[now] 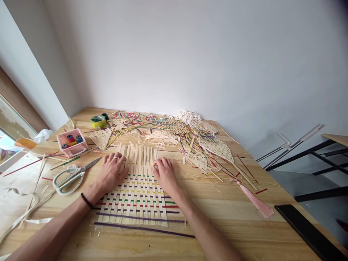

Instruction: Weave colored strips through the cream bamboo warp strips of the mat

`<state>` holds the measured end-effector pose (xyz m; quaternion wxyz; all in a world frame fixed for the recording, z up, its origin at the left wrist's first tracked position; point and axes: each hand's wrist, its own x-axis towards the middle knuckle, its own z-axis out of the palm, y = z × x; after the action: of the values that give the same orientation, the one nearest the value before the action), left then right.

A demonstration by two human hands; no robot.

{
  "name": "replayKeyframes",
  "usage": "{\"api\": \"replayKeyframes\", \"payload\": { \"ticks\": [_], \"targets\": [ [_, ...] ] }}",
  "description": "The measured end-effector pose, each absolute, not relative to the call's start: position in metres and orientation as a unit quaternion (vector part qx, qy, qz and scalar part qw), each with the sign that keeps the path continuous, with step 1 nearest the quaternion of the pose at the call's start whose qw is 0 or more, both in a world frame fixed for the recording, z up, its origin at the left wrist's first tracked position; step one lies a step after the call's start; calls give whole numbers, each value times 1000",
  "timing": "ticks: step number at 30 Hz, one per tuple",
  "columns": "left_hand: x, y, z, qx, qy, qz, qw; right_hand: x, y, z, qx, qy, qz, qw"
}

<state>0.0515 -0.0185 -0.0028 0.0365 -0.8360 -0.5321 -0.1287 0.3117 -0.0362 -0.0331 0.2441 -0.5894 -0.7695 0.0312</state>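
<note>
A half-woven mat (133,195) of pale flat strips, crossed by thin coloured strips, lies flat on the table in front of me. Its far ends stand loose as separate pale strips. My left hand (112,170), with a ring on one finger, is bent over the mat's upper left edge and presses on it. Opposite, my right hand (165,174) grips the upper right edge, its thumb and forefinger close together. A yellow strip runs across between both hands; whether the fingertips pinch its ends is hidden. Near me, a loose purple strip (144,229) lies below the mat.
Scissors (71,180) lie left of my left hand, by a pink box (72,142) of thread spools. Yellow tape (98,122) stands behind. Scraps and a woven fan (217,148) fill the back right. A pink tassel (255,199) and black phone (307,228) lie right.
</note>
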Motion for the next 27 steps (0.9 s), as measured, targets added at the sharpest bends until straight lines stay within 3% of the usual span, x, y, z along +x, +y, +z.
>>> {"api": "replayKeyframes", "payload": {
  "ticks": [27],
  "targets": [
    [70, -23, -22, -839, -517, -169, 11, 309, -36, -35, -590, -767, 20, 253]
  ]
}}
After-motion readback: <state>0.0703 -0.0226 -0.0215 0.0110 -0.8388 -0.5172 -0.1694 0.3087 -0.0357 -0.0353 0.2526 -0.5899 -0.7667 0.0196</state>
